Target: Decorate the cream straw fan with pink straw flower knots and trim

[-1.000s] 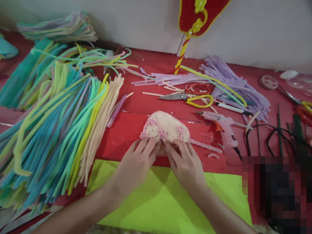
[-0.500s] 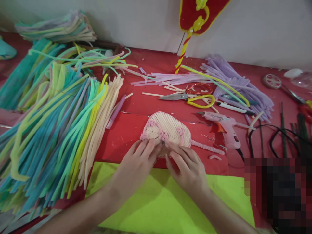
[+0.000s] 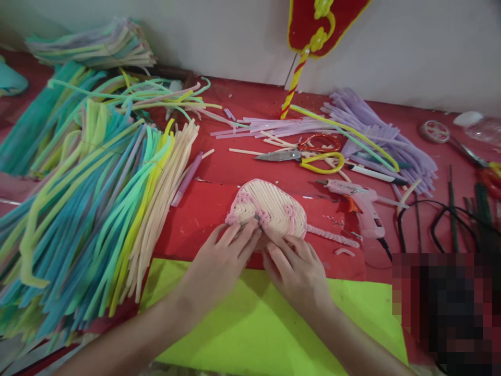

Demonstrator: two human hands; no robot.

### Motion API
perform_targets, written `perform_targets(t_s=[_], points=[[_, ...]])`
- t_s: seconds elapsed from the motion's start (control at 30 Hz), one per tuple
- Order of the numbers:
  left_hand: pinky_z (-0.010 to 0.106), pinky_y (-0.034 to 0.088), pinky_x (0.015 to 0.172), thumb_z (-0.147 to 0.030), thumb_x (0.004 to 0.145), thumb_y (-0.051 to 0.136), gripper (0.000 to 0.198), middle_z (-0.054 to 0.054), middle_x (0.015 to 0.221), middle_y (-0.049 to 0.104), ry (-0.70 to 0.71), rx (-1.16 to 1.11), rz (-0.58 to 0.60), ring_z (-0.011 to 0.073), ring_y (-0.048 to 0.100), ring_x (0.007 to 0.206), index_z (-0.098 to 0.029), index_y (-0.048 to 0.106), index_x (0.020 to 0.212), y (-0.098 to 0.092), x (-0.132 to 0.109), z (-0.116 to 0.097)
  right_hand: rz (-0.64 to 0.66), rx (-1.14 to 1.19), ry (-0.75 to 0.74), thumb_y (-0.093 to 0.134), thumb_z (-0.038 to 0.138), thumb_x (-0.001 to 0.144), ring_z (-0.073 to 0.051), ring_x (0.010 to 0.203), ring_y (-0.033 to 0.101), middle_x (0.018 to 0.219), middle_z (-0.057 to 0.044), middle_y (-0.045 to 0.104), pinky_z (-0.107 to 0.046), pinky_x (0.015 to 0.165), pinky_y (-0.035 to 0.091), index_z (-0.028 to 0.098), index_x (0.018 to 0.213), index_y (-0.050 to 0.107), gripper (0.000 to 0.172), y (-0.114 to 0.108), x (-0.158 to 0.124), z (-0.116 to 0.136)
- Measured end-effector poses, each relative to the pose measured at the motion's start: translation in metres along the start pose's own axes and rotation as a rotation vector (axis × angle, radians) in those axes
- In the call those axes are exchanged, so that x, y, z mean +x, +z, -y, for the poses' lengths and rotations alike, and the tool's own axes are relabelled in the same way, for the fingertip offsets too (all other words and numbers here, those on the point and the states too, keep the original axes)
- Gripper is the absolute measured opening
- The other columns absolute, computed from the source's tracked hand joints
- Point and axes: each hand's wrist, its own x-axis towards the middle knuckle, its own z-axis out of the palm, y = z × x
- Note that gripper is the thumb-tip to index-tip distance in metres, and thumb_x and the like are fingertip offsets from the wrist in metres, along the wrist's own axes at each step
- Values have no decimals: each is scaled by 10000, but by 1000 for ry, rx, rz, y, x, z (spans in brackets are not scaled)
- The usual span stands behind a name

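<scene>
A cream pipe-cleaner fan (image 3: 270, 201) lies flat on red card, edged in pink, with small pink looped flowers on its face. Its twisted pink handle (image 3: 332, 235) points right. My left hand (image 3: 227, 248) is closed at the fan's lower left edge, fingers bent onto it. At the lower middle edge my right hand (image 3: 295, 261) is also closed, its fingertips close to those of the left. A tiny grey piece shows by the fingertips, too small to name. The fan's lower edge is hidden behind the fingers.
Right of the fan lies a pink glue gun (image 3: 362, 201) with a black cord. Behind are red-and-yellow-handled scissors (image 3: 301, 155) and purple pipe cleaners (image 3: 376, 130). Bundles of coloured pipe cleaners (image 3: 86, 209) cover the left. Yellow-green card (image 3: 235, 324) lies under my forearms.
My right hand has shifted slightly left, nearer the left hand. The tiny grey piece shows a little higher and further left. The fan has barely moved.
</scene>
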Motion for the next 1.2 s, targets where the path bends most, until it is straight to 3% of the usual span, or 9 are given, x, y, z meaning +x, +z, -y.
perform_targets(t_s=[0.37, 0.53, 0.8, 0.93, 1.2], points=[[393, 429, 964, -164, 885, 408, 498, 58, 1454, 375, 13, -68, 22, 232, 401, 1242, -160, 367, 1381, -1, 1, 4, -18, 18, 8, 562, 153, 842, -195, 891, 524, 1091, -65, 682, -315, 740, 439, 154, 872, 606, 54, 0, -1, 1], [390, 428, 968, -157, 881, 401, 512, 67, 1456, 368, 18, -57, 26, 234, 404, 1237, -152, 351, 1390, -2, 0, 4, -27, 62, 14, 563, 134, 844, -191, 911, 546, 1106, -72, 678, -315, 768, 462, 144, 974, 612, 139, 0, -1, 0], [377, 430, 952, -160, 877, 424, 442, 64, 1433, 396, 28, -66, 4, 229, 428, 1204, -160, 451, 1318, -1, 0, 7, 20, 91, -2, 544, 134, 854, -196, 968, 577, 1160, -100, 652, -340, 831, 502, 122, 1161, 579, 309, 0, -4, -3], [369, 418, 949, -159, 881, 439, 421, 50, 1432, 400, 27, -85, -11, 222, 432, 1202, -189, 471, 1300, 1, 0, 9, 62, 121, -79, 501, 99, 861, -180, 1019, 579, 1202, -97, 629, -320, 844, 499, 130, 1191, 578, 340, 0, -2, -15], [341, 407, 924, -278, 932, 420, 408, 36, 1391, 465, 29, -193, -80, 192, 455, 1174, -219, 432, 1335, 2, 2, 17, 45, 93, -135, 449, 53, 867, -151, 784, 534, 1141, -19, 672, -300, 717, 471, 182, 1066, 660, 317, -4, 6, -31]])
